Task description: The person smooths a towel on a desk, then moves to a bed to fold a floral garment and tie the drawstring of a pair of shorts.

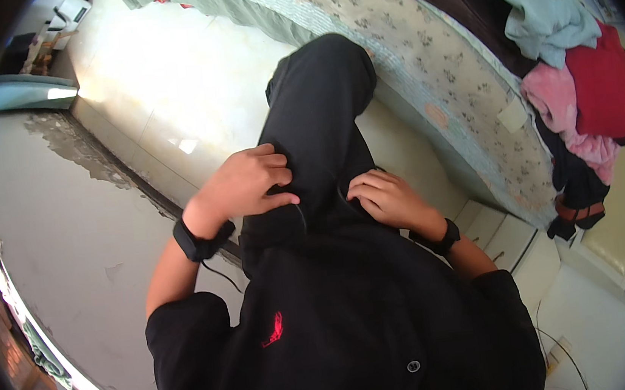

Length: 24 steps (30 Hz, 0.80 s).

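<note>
Black trousers (319,110) cover my legs, and a black short-sleeved shirt (340,314) with a small red emblem covers my torso. My left hand (250,182) is on the left side of the trousers, its fingers curled in against the cloth and its thumb pointing right, beside a curved fold. Across from it, my right hand (383,197) is closed at the right side, its fingertips gathered on the trouser fabric. Part of each grip is hidden by the fingers. Both wrists wear a black band; a thin dark cord (222,275) hangs from the left one.
A bed with a floral sheet (420,54) runs along the right, with folded clothes, including a red garment (606,88), at its end. A grey wall (66,244) with peeling paint stands at left. White drawers (504,239) are at lower right, above pale floor tiles (171,80).
</note>
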{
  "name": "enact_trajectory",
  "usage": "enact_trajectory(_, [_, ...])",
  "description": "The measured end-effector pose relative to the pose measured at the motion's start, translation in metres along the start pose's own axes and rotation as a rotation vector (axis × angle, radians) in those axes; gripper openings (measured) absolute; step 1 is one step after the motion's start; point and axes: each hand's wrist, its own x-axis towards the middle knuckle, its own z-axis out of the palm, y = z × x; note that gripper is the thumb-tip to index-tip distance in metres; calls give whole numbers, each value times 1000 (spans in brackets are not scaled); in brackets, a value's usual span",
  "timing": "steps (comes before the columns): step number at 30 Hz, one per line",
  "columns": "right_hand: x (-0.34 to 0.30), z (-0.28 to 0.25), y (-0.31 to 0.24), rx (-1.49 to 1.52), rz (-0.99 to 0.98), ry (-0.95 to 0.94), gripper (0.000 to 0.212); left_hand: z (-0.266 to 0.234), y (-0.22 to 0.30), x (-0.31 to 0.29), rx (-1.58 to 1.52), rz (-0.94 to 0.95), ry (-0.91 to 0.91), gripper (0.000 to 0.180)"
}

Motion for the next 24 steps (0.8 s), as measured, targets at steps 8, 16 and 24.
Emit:
enact_trajectory(8, [5, 7, -16, -310, -168, 70, 18, 16, 23, -23, 280, 111, -53, 23])
enact_trajectory(16, [-5, -20, -5, -318, -186, 232, 16, -17, 31, -31, 774, 288, 76, 21])
enact_trajectory(24, [29, 14, -27, -84, -239, 111, 16, -8, 32, -19, 696, 301, 126, 22])
